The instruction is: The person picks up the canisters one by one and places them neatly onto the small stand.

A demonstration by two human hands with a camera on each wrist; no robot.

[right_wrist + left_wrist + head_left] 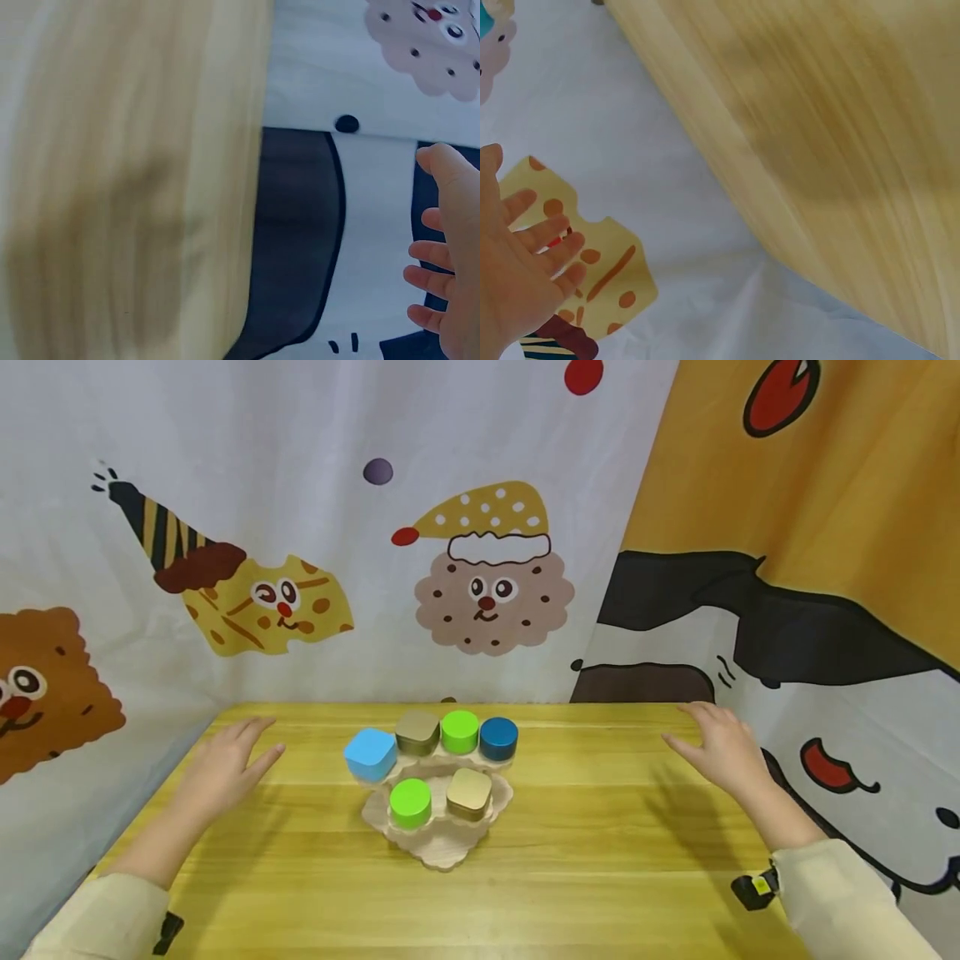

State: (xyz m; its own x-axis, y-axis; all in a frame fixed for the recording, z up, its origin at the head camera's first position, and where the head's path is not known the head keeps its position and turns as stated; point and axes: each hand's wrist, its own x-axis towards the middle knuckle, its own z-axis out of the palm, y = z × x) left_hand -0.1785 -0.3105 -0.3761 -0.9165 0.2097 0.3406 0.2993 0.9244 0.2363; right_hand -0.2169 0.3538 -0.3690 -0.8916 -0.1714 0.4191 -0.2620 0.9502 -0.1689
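A beige moulded tray like an egg carton [441, 852] sits at mid-table. Along its back row stand a light blue rounded-square piece [371, 754], a dull gold one [417, 732], a green round one [460, 731] and a dark blue round one [498, 739]. In front are another green round piece [410, 802] and a lighter gold square one [469, 794]. To the left of the tray, my left hand [221, 768] hovers over the table, fingers relaxed, holding nothing. My right hand [723, 747] is likewise raised at the right, thumb apart from the fingers. Both wrist views show bare hands [521, 262] [454, 255].
The yellow wood-grain table [585, 877] ends at a back edge close to a hanging cartoon-print cloth [300, 427]. More cloth hangs along the right side, in orange, black and white. A dark strap device [753, 890] sits at my right wrist.
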